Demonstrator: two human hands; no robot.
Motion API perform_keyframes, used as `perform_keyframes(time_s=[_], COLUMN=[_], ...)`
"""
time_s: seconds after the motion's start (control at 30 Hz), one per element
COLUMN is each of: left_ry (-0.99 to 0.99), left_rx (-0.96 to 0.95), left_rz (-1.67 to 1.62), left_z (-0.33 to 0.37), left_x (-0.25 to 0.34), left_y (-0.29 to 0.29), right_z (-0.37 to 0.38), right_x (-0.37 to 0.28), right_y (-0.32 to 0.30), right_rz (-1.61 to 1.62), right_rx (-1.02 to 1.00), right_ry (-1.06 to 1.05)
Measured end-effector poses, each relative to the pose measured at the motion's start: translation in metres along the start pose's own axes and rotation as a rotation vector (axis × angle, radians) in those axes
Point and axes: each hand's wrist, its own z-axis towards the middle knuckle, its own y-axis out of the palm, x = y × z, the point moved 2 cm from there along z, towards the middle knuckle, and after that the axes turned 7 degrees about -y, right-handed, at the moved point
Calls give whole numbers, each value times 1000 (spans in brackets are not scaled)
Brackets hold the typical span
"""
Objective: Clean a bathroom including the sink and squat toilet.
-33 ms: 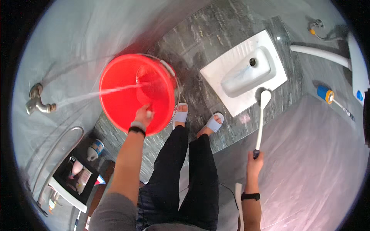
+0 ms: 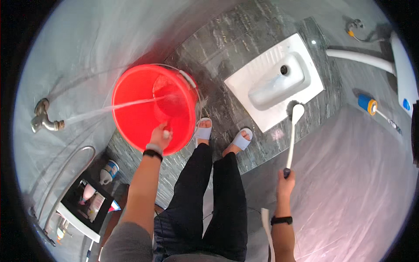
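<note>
Apparently, the work is in its middle: water (image 2: 109, 107) runs from the tap (image 2: 49, 123) into the red bucket (image 2: 131, 102), not yet shut off. Above the bucket's opening, the left hand (image 2: 159, 136) seems closed around a small pale thing (image 2: 166, 134), of unclear kind. The right hand (image 2: 286, 183) clasps the long brush (image 2: 291, 146) by its dark end; its bristles are at the squat pan's (image 2: 262, 118) edge, outside the hollow, contact uncertain.

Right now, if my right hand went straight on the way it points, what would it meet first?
Likely the toilet, by way of the brush in your right hand: it overlaps the toilet's edge in view, but depth is unclear.
</note>
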Motion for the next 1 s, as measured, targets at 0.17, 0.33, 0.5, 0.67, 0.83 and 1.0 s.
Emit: perform_keyframes(time_s=[0.17, 0.33, 0.5, 0.67, 0.83, 1.0], left_ry=[218, 174, 352, 367, 371, 375], left_rx=[19, -84, 3, -33, -68, -151], left_rz=[-129, 179, 420, 683, 741, 798], left_z=[-201, -347, -399, -342, -258, -146], left_x=[-4, -45, -64, -90, -114, -143], left_y=[6, 48, 117, 200, 238, 283], right_z=[3, 68, 137, 298, 270, 313], right_x=[15, 28, -40, -20, -35, 14], right_y=[72, 149, 220, 252, 287, 272], right_rz=[206, 293, 90, 56, 195, 69], right_rx=[-185, -162, -429, -101, -366, -285], right_ry=[209, -55, -77, 30, -78, -122])
